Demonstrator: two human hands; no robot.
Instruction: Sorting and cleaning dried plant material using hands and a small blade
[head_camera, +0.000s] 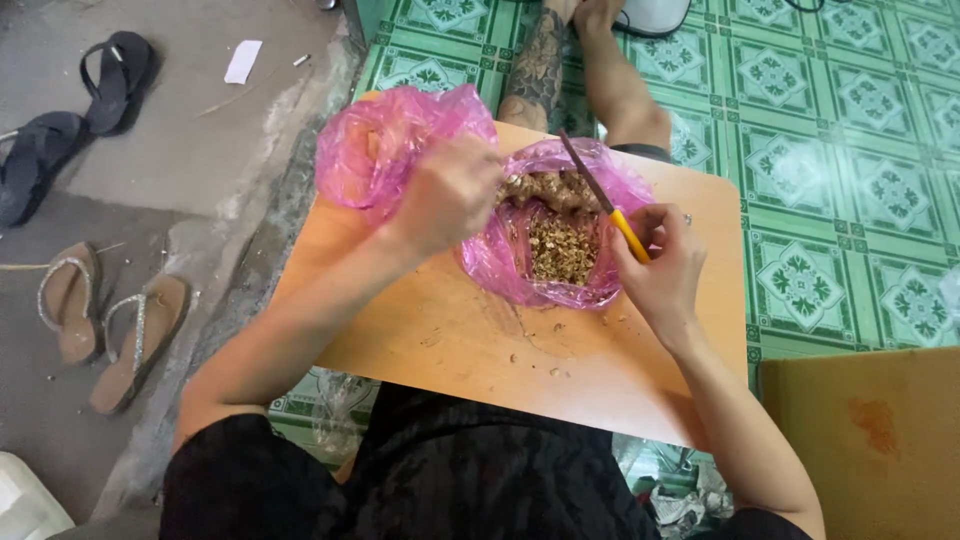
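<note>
On a small orange wooden board (480, 350) over my lap lie two pink plastic bags. The open bag (510, 265) in the middle holds a heap of small brown pieces (562, 245). My left hand (450, 190) reaches into its top edge, fingers closed around some of the brown pieces. A second pink bag (375, 150), puffed up, sits at the board's far left corner behind that hand. My right hand (660, 265) grips a yellow-handled knife (605, 205); its dark blade points up and left over the open bag.
Another person's tattooed legs (575, 70) rest on the green patterned tile floor (850, 150) beyond the board. Sandals (100, 320) and dark flip-flops (70, 120) lie on the concrete at left. A brown box (880, 440) stands at lower right. Crumbs dot the board.
</note>
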